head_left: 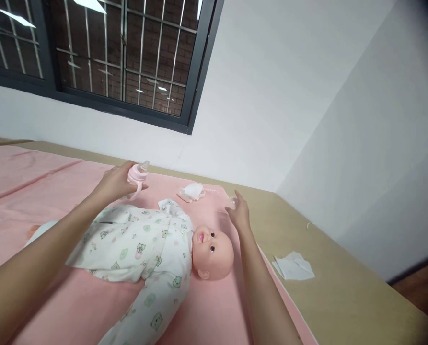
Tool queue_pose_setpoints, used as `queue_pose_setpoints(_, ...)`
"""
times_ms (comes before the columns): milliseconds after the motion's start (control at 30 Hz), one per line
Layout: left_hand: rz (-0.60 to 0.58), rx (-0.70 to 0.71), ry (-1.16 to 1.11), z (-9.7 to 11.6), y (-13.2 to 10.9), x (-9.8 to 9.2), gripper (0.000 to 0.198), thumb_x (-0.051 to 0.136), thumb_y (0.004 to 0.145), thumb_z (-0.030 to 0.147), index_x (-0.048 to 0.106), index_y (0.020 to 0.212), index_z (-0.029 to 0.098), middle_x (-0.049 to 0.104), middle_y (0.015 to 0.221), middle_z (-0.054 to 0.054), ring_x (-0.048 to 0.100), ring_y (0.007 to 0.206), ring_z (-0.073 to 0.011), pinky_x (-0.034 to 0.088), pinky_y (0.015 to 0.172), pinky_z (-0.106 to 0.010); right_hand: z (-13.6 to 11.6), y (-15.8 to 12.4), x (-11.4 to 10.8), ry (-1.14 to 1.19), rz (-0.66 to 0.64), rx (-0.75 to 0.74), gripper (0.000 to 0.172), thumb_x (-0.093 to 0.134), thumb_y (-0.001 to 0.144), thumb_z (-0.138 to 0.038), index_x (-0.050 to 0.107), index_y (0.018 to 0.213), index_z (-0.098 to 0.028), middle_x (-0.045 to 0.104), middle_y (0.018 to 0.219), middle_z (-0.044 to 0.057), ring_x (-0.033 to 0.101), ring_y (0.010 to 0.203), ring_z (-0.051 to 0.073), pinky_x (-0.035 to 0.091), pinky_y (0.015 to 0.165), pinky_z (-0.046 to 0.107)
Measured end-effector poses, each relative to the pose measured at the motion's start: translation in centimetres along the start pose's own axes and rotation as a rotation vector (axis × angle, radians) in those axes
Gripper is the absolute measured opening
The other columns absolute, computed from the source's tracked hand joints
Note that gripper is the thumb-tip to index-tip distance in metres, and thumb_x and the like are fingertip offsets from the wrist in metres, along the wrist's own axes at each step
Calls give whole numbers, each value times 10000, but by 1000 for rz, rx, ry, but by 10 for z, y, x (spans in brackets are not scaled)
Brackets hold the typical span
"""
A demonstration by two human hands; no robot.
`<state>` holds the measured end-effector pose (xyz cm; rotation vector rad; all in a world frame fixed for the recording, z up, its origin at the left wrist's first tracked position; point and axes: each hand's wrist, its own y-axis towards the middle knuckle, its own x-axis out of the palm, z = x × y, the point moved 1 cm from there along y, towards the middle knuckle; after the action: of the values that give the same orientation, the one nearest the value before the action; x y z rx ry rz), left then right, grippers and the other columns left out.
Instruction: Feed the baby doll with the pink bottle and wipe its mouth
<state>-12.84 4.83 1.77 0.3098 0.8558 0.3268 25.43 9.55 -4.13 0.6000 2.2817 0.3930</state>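
My left hand (118, 181) is wrapped round a pink baby bottle (137, 173) with a side handle and a clear teat pointing up and to the right. Beyond the doll's head, my right hand (240, 211) has its thumb and fingers about a small clear cap (232, 202), partly hidden by the hand. Between my arms a baby doll (214, 254) lies on its back, its head to the right. It wears a white sleepsuit (138, 244) printed with green bears, and my left forearm passes over its lower body.
A pink sheet (214, 311) covers much of the wooden surface (329, 297). A crumpled white tissue in clear wrapping (192, 192) lies between my hands at the back. Folded white paper (294, 266) rests at right. Behind are a white wall (249, 120) and a barred window (127, 57).
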Motion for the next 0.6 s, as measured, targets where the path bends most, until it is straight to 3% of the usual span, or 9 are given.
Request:
queue_pose_setpoints(100,-1,-47,33,-19,11,7,530,739,595,401,502,1041,242,671,1006,-64,620,939,-320,412,660,-303,37,-5,20,-156,-59,37,691,497,755,-113,378,1436,-94,506,1243,193,562,1123,262,433,1004,369)
queue_pose_setpoints(233,-8,-128,-74,-39,21,16,631,780,554,412,503,1085,213,659,1095,-98,620,1000,-325,441,706,-322,64,-15,33,-298,-145,-12,592,418,825,-143,401,1415,-100,473,1289,197,549,1144,272,425,992,366)
queue_pose_setpoints(433,-39,-141,-267,-60,31,28,655,814,507,387,539,1063,176,674,1065,-77,634,991,-273,484,719,-281,72,-16,32,-227,-151,15,713,377,907,-502,267,1472,-82,414,1358,255,523,1189,334,413,996,445)
queue_pose_setpoints(600,-34,-160,-350,-68,33,33,522,815,478,312,562,913,173,679,855,-22,636,872,-244,479,661,-263,76,-16,31,-136,-127,71,729,287,914,-562,280,1459,-78,402,1381,262,536,1192,308,407,1006,418)
